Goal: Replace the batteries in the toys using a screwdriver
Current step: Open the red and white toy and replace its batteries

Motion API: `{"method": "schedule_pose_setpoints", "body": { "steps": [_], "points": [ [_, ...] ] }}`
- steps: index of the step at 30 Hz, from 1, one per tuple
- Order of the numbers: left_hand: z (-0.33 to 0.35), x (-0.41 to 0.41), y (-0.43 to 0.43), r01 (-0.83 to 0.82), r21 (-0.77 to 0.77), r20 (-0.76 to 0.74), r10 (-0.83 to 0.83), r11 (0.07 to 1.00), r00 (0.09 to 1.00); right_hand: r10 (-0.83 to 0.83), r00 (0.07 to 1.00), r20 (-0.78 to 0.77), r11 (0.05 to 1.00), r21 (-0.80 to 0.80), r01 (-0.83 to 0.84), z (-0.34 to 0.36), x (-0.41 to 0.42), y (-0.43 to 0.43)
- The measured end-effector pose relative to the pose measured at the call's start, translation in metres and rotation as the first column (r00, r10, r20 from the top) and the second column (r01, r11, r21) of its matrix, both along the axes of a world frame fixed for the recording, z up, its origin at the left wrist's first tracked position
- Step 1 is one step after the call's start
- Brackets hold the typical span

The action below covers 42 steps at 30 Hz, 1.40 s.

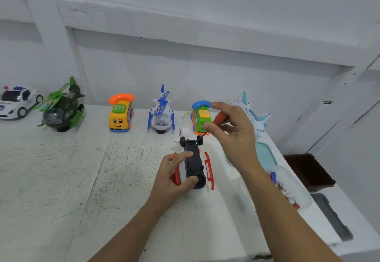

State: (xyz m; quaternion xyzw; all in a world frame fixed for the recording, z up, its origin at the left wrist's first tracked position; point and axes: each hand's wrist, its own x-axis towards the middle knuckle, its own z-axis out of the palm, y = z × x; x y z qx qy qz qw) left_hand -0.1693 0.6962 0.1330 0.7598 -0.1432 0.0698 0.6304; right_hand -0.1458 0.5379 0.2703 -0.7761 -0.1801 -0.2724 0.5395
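Observation:
A red and white toy helicopter (194, 164) lies upside down on the white table (82, 169), its black underside and wheels facing up. My left hand (174, 177) grips its body from the left, thumb near the front wheel. My right hand (230, 130) pinches a screwdriver with a red handle (219, 118); its thin dark shaft slants down-left toward the toy's rear wheels.
Along the wall stand a police car (16, 101), a green helicopter (61, 109), a yellow phone bus (121, 113), a blue-white helicopter (161, 113), a green phone bus (200, 117) and a white plane (254, 115). At right lie a teal lid (266, 154), a clear tub of batteries (287, 191) and a brown tray (308, 171).

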Motion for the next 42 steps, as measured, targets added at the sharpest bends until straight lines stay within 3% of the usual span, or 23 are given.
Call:
{"method": "schedule_pose_setpoints", "body": {
  "steps": [6, 15, 20, 24, 29, 42],
  "points": [
    [0.0, 0.001, 0.0, -0.011, 0.011, 0.015, 0.01, 1.0, 1.0, 0.119, 0.989, -0.089, 0.992, 0.059, -0.114, 0.0, -0.001, -0.003],
    [0.001, -0.002, 0.0, 0.004, -0.023, 0.008, -0.004, 1.0, 1.0, 0.005, 1.0, 0.016, 0.996, -0.094, -0.003, -0.001, 0.0, 0.002],
    [0.002, -0.001, 0.0, -0.01, -0.004, 0.005, 0.01, 1.0, 1.0, 0.078, 0.993, -0.087, 0.996, -0.033, -0.081, 0.001, -0.003, 0.0],
    [0.004, -0.002, 0.0, 0.002, -0.028, 0.009, -0.002, 1.0, 1.0, 0.036, 0.996, -0.076, 0.998, -0.04, -0.039, 0.0, -0.001, 0.002],
    [0.005, -0.002, 0.0, 0.005, -0.035, 0.023, -0.005, 0.999, 1.0, 0.006, 0.997, -0.082, 0.999, 0.053, -0.002, -0.001, 0.003, 0.002],
    [0.015, -0.007, -0.01, -0.038, -0.018, 0.024, 0.039, 0.999, 0.999, 0.067, 0.882, -0.466, 0.899, 0.412, 0.149, -0.01, -0.02, -0.101]
  ]
}}
